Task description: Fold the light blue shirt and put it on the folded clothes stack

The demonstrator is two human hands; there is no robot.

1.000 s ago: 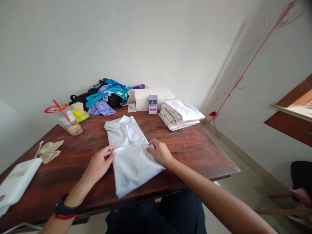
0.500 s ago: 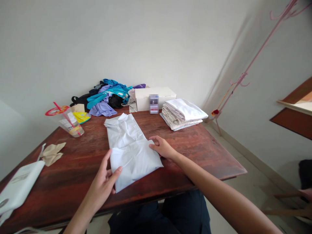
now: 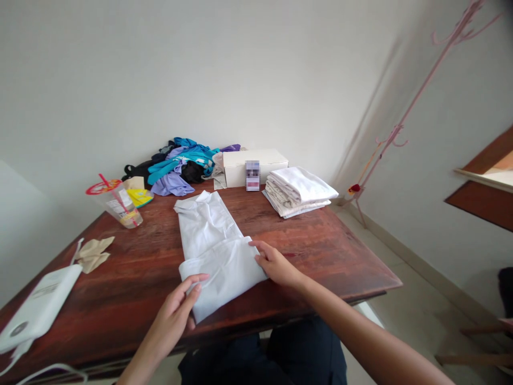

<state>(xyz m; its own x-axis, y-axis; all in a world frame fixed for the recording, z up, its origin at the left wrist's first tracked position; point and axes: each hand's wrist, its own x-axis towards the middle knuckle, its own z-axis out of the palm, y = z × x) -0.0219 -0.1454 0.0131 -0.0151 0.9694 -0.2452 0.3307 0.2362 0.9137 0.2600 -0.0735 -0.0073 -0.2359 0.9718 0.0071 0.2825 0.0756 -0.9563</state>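
A pale blue shirt point(image 3: 208, 235) lies folded lengthwise on the dark wooden table point(image 3: 328, 246), collar at the far end and its near part doubled over. My left hand point(image 3: 176, 310) pinches the near left corner of the folded part between thumb and fingers. My right hand point(image 3: 274, 263) rests on the shirt's right edge, fingers curled over the fold.
A stack of folded white clothes point(image 3: 298, 191) sits at the far right, a white box point(image 3: 256, 166) behind it, a heap of blue, purple and black garments point(image 3: 180, 166) at the back. A plastic cup with a red straw point(image 3: 118, 203), crumpled paper point(image 3: 94, 252) and a white pouch point(image 3: 38, 307) lie left.
My left hand slid from the fold's left side down to the shirt's near corner and closed on it. My right hand stayed at the right edge. The near part now looks more bunched.
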